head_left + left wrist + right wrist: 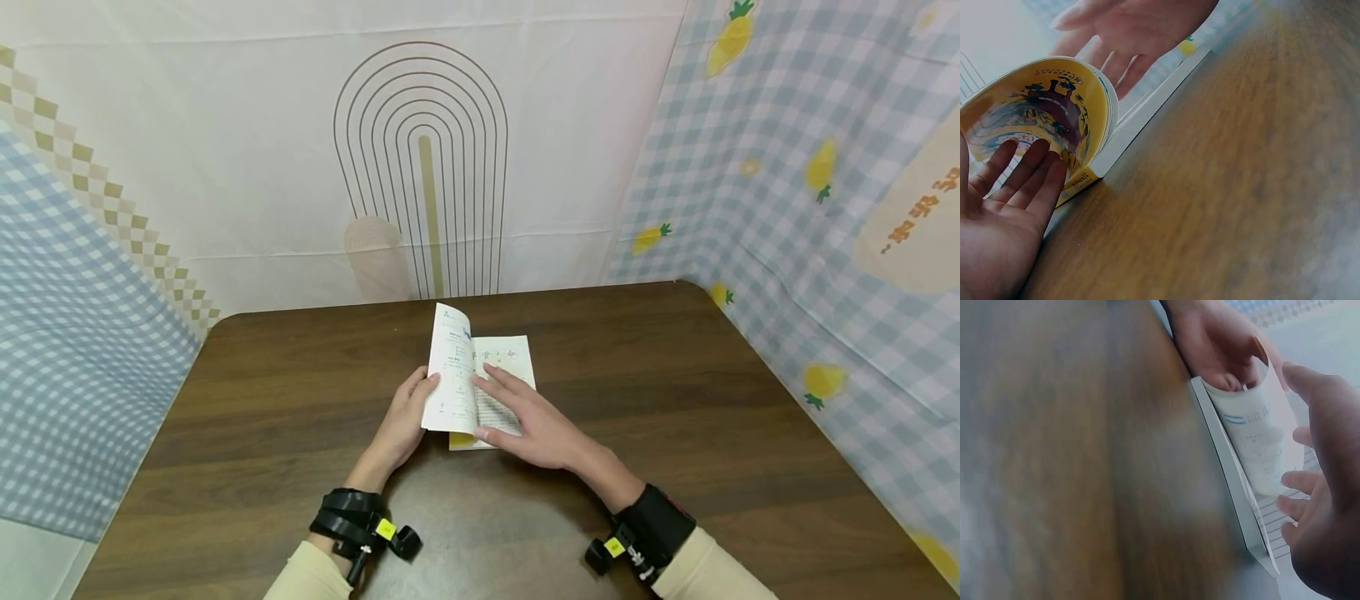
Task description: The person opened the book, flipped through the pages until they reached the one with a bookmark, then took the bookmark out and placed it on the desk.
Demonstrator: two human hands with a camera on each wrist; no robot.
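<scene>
An open paperback book (504, 408) with white printed pages lies on the table, its left pages raised and curved. Its yellow illustrated cover (1054, 119) shows in the left wrist view. My left hand (405, 417) holds the raised left part, the thumb at the page edge and the fingers behind against the cover. Over the right-hand page is my right hand (536, 425), its fingers spread and fairly straight. In the right wrist view the right fingers (1300, 481) are close to the curved page (1257, 434); whether they touch it I cannot tell.
The dark wooden table (300, 375) has rounded far corners. Behind it hangs a white cloth (225, 150) with an arch pattern. Blue checked cloths flank the table, the right one (757, 200) printed with yellow fruit. Each wrist wears a black strap with a small camera.
</scene>
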